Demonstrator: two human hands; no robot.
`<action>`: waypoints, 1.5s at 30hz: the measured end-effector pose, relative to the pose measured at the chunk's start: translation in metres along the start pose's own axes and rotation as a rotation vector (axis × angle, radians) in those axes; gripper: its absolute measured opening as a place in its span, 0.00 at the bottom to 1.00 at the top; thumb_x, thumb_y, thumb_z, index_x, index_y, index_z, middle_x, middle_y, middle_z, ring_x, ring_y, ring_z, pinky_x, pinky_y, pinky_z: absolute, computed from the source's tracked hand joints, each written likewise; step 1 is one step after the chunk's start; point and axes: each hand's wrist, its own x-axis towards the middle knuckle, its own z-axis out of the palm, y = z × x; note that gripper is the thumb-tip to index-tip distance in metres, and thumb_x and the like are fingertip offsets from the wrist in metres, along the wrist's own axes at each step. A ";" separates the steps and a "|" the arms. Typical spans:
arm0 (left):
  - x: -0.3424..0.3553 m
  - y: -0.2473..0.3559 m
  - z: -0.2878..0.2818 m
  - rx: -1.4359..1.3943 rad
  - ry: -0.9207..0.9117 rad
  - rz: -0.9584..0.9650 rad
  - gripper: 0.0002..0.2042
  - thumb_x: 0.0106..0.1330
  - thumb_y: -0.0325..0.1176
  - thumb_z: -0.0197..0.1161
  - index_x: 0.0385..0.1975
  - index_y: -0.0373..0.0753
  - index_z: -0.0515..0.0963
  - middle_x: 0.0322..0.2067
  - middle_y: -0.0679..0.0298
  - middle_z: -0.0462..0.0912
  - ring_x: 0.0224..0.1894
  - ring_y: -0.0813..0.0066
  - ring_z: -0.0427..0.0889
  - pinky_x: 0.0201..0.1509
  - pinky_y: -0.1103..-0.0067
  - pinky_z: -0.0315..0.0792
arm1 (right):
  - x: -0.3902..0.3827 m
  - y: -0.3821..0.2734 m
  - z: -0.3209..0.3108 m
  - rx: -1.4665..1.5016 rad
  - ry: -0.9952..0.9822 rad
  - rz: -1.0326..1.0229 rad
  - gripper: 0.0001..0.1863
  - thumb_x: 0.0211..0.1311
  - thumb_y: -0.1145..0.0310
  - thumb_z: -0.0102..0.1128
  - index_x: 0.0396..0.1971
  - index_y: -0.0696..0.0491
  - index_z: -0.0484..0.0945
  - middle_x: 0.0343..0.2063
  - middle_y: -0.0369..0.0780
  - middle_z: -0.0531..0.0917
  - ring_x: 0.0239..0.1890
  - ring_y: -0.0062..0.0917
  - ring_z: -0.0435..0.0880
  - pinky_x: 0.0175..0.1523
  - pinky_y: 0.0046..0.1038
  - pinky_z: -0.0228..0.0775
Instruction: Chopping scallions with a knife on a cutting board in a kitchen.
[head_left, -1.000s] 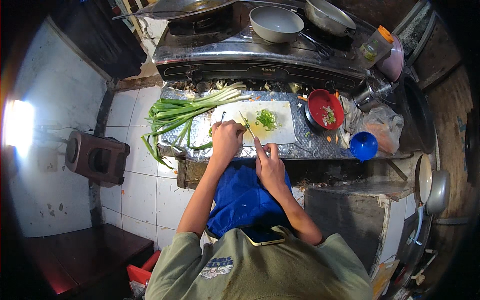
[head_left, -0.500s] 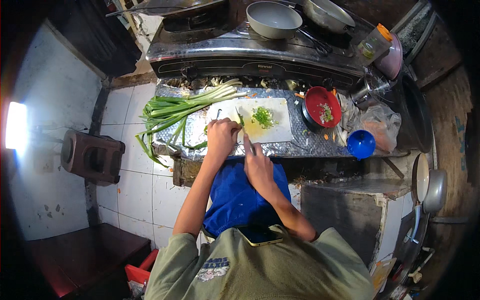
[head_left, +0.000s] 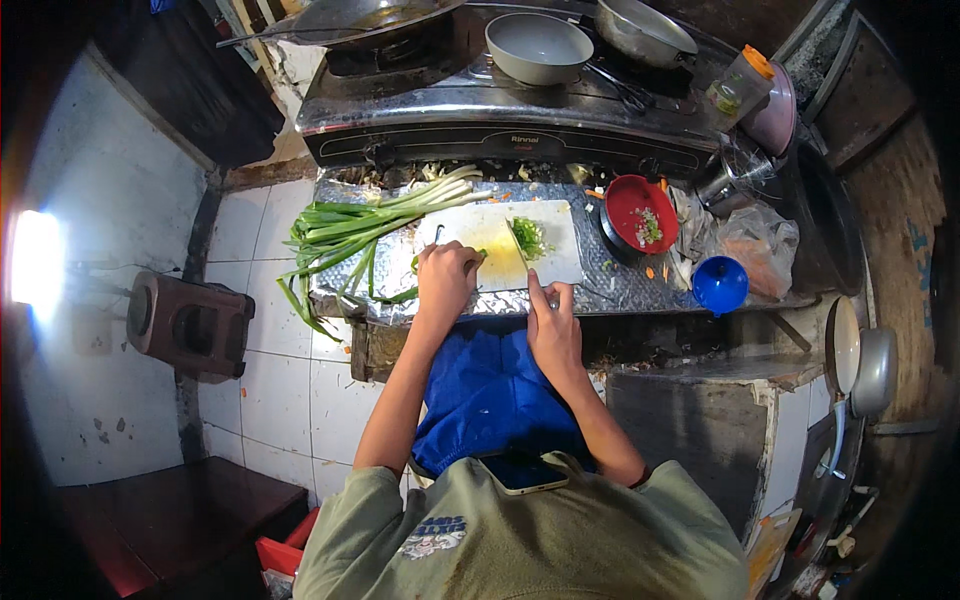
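Observation:
My right hand [head_left: 555,325] grips a knife [head_left: 518,243], its blade flat against the left side of a small heap of chopped spring onion [head_left: 532,237]. The heap rests on a white cutting board [head_left: 562,265] with a yellowish wet patch in its middle. Over the board's left part, my left hand [head_left: 447,282] is closed on a spring onion stalk, whose green end [head_left: 482,254] shows past the fingertips; most of it is hidden under the hand. A bunch of long spring onions [head_left: 372,222] lies left of the board, partly overlapping its upper edge.
Right of the board stands a red bowl [head_left: 626,200] with chopped bits inside, near a blue cup [head_left: 720,286] and a plastic bag [head_left: 765,250]. Behind the foil-covered counter is a stove [head_left: 420,138] carrying a grey bowl [head_left: 540,52] and pans. A phone [head_left: 523,473] lies on my lap.
The knife has moved right, away from my left fingers, to the chopped heap, which is now pushed closer together. My left hand stays about where it was.

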 end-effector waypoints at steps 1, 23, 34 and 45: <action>0.000 -0.001 0.001 -0.001 -0.002 0.003 0.03 0.58 0.29 0.70 0.30 0.43 0.89 0.30 0.60 0.87 0.37 0.59 0.86 0.56 0.61 0.74 | 0.001 0.002 0.001 0.011 0.044 -0.031 0.34 0.64 0.77 0.60 0.72 0.47 0.69 0.47 0.45 0.73 0.31 0.46 0.85 0.34 0.46 0.81; -0.004 0.000 -0.001 0.014 -0.014 -0.025 0.04 0.62 0.32 0.70 0.34 0.43 0.89 0.32 0.61 0.88 0.37 0.56 0.86 0.69 0.51 0.68 | 0.002 -0.018 0.016 0.004 -0.070 -0.100 0.33 0.64 0.74 0.61 0.71 0.48 0.70 0.47 0.45 0.73 0.29 0.46 0.85 0.35 0.46 0.80; -0.004 0.000 0.004 -0.014 -0.011 -0.031 0.04 0.61 0.30 0.70 0.34 0.44 0.89 0.31 0.61 0.88 0.36 0.57 0.87 0.72 0.49 0.65 | 0.005 -0.028 0.029 -0.042 -0.104 -0.042 0.36 0.62 0.78 0.59 0.73 0.47 0.67 0.44 0.48 0.70 0.30 0.47 0.84 0.35 0.45 0.81; -0.001 -0.003 0.001 -0.008 -0.013 -0.025 0.05 0.61 0.30 0.71 0.35 0.44 0.89 0.31 0.62 0.88 0.36 0.56 0.86 0.72 0.47 0.64 | -0.007 -0.011 0.009 -0.026 -0.122 0.004 0.33 0.66 0.76 0.60 0.72 0.44 0.69 0.43 0.48 0.71 0.29 0.48 0.84 0.35 0.47 0.79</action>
